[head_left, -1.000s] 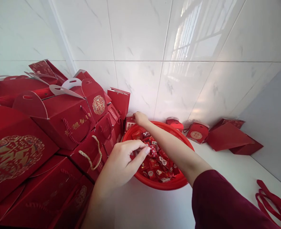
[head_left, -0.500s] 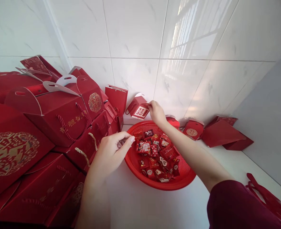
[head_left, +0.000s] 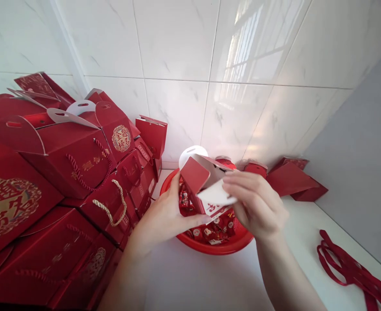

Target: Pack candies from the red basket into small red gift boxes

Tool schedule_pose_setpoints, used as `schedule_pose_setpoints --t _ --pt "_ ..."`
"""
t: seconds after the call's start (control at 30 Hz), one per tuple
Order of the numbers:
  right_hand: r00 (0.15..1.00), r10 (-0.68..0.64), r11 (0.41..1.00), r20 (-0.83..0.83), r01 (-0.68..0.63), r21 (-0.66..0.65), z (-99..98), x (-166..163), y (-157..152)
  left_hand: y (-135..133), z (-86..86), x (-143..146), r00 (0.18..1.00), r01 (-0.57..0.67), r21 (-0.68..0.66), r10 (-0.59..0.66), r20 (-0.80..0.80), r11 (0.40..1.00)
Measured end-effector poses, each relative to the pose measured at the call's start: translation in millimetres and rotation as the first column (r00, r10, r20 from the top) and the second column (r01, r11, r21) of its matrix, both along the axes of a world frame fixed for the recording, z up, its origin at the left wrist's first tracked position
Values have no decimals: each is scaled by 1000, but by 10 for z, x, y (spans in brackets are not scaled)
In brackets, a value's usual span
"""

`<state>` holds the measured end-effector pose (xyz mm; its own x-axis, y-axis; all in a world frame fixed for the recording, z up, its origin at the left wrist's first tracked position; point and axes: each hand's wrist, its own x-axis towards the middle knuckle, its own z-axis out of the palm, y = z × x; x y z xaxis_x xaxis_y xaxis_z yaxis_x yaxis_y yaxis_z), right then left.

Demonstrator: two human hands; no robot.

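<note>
A small red gift box (head_left: 195, 175) with a white label and a white-lined round handle flap is held tilted above the basket, its top partly unfolded. My left hand (head_left: 167, 211) grips it from the left, thumb along the lower front. With bent fingers, my right hand (head_left: 258, 203) pinches a white-lined flap (head_left: 216, 193) on the box's right. Below the box, the red plastic basket (head_left: 222, 250) contains several red-wrapped candies (head_left: 214, 235), partly hidden by the box and hands.
Stacked red gift boxes (head_left: 67, 151) with rope handles fill the left side. Along the tiled wall stand a red bag (head_left: 151, 136), small red boxes (head_left: 255, 167) and larger red cartons (head_left: 289, 179). Dark red ribbon (head_left: 342, 263) lies on the white table at right.
The small gift box has come from beside the wall to above the basket. My left hand has taken hold of it, and my right hand is now pulling at its flap.
</note>
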<state>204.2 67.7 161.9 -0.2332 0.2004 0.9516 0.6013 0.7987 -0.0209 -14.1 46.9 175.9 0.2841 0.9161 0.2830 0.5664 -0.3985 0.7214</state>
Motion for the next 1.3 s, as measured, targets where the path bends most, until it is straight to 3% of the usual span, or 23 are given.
schedule_pose_setpoints --t 0.13,0.33,0.5,0.6,0.73,0.93,1.2,1.3 --pt "1000 19 995 -20 -17 103 -133 43 -229 13 16 86 987 57 82 -68 144 995" --pt "985 112 994 130 -109 -33 -52 90 -255 176 -4 -31 989 -50 207 19 147 977" --pt "979 36 999 200 -32 -26 -65 181 -262 220 8 -199 994 -74 297 46 99 952" --pt "985 15 1000 174 -11 -24 -72 221 -269 246 -12 -262 989 -64 337 15 147 939" --pt "989 59 998 134 -60 5 -60 225 -255 286 -65 -305 974 -17 323 -57 218 946" --pt "947 264 964 186 -263 -28 -98 165 -208 231 -61 -213 961 78 220 -132 244 972" --pt "966 195 967 -171 -218 -130 -163 152 -316 62 -133 156 833 352 244 -422 359 903" --pt "895 267 884 -358 -375 -279 -85 181 -438 -86 -107 234 824 372 173 -411 391 912"
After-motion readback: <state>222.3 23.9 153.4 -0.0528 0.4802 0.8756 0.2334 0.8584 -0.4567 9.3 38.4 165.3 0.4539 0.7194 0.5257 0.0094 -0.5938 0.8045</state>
